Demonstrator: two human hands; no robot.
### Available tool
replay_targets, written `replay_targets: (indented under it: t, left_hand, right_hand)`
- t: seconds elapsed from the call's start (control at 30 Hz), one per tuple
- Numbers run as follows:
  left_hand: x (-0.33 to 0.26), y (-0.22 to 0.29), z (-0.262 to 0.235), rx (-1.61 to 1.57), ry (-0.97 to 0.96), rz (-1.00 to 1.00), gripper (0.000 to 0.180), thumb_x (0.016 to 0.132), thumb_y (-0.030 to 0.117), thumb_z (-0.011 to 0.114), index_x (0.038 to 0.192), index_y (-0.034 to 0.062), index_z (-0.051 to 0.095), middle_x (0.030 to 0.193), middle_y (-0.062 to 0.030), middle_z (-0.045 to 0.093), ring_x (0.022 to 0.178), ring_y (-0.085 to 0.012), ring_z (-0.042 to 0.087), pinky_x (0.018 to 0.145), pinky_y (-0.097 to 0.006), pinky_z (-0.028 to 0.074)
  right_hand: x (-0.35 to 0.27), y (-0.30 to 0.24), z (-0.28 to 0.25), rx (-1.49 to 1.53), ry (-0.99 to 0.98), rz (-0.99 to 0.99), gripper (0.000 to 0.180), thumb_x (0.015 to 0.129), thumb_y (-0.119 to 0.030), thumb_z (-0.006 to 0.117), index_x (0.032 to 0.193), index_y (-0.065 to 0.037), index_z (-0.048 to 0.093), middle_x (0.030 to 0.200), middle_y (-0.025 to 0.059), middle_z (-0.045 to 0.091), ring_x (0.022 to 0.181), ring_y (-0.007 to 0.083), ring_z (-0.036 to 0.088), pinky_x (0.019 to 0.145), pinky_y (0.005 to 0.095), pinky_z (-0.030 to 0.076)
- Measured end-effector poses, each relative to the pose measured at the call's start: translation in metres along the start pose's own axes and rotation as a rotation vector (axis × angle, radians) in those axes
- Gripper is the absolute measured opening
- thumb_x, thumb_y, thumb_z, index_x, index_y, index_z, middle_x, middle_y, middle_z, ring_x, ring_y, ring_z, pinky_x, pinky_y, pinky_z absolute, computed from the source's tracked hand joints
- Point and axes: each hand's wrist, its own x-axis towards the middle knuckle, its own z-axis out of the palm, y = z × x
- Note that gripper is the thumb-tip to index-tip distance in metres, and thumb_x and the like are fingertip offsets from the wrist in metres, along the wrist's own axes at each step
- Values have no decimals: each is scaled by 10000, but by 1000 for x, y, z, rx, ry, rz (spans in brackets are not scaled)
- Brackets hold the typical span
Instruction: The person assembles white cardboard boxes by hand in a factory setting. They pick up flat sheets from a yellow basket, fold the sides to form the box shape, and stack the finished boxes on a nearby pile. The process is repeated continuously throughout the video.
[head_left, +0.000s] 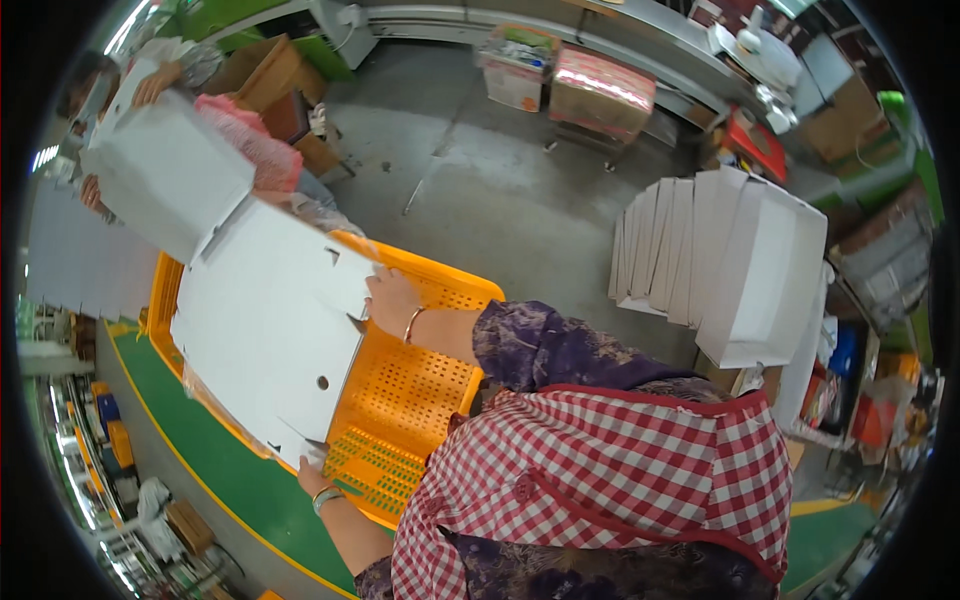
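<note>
A flat white cardboard sheet [270, 310] with cut notches and a round hole lies across a yellow perforated plastic basket [405, 390]. My right hand [393, 297] is closed on the sheet's near edge at its upper corner. At the lower corner of that edge, my left hand [312, 470] pinches the cardboard, its fingers partly hidden. At the upper left, another person's hands [157, 84] hold a second white cardboard panel [175, 170] tilted up against the sheet's far end. Whether the two pieces are joined I cannot tell.
A row of nested white cardboard trays [765, 275] stands at the right. Toward the back are a carton on a wheeled stand [600, 95] and a white bin [515, 70]. Pink plastic wrap [255, 145] and brown cartons [270, 75] lie beside the other person.
</note>
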Motion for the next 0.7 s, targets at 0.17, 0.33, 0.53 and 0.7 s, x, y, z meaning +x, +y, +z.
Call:
replay_targets:
  t: [0.17,0.33,0.53,0.7]
  left_hand:
    - [-5,14,6,338,170,-23,433,893,284,507,1163,-54,530,1005,-145,615,859,-251,619,684,-394,505]
    - [19,12,-6,400,167,-102,397,871,320,555,1112,4,557,964,-102,596,782,-206,559,624,-361,450]
    - [17,8,-17,211,134,-31,379,859,331,577,1119,59,528,1061,-81,521,893,-239,470,671,-406,385]
    - [0,18,-38,85,-55,-29,332,908,266,544,1119,11,528,1100,-65,548,931,-203,513,700,-352,419]
  right_hand:
    - [3,4,6,-91,101,-48,178,789,-172,601,900,-33,598,1002,141,572,932,292,527,794,402,451]
    - [6,6,13,43,292,-8,151,775,-116,592,900,-33,609,949,147,606,934,314,553,791,407,459]
    - [58,0,-14,748,408,559,187,800,-90,526,959,-51,617,1000,208,633,957,369,601,815,425,476]
    - [59,-26,-11,654,392,362,153,763,-124,555,877,-84,648,917,177,654,897,361,615,793,408,488]
